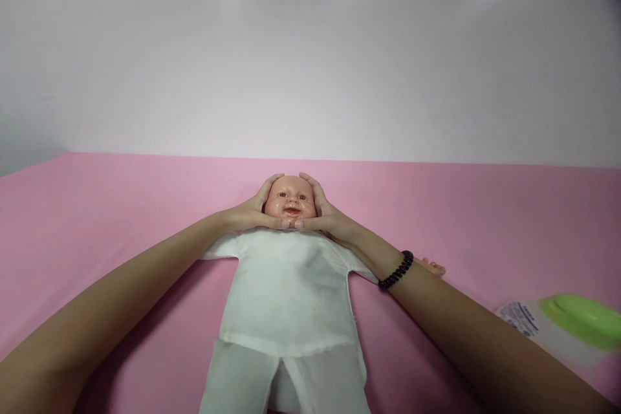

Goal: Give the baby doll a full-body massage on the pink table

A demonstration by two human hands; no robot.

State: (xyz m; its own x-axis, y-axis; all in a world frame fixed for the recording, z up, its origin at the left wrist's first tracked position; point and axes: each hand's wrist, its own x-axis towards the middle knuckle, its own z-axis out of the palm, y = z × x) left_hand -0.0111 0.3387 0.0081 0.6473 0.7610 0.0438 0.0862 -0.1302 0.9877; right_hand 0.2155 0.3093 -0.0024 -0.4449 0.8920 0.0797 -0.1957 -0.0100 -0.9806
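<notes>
Two hands cupping one doll

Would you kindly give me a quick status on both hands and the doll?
Left hand and right hand cup the doll's head, thumbs at chin. Doll on its back on pink surface. Green-capped bottle near right forearm.

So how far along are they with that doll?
Done: the doll lies on its back on the pink sheet, dressed in white. In hand: left hand and right hand cup its head. Left: the green-capped bottle lies untouched.
</notes>
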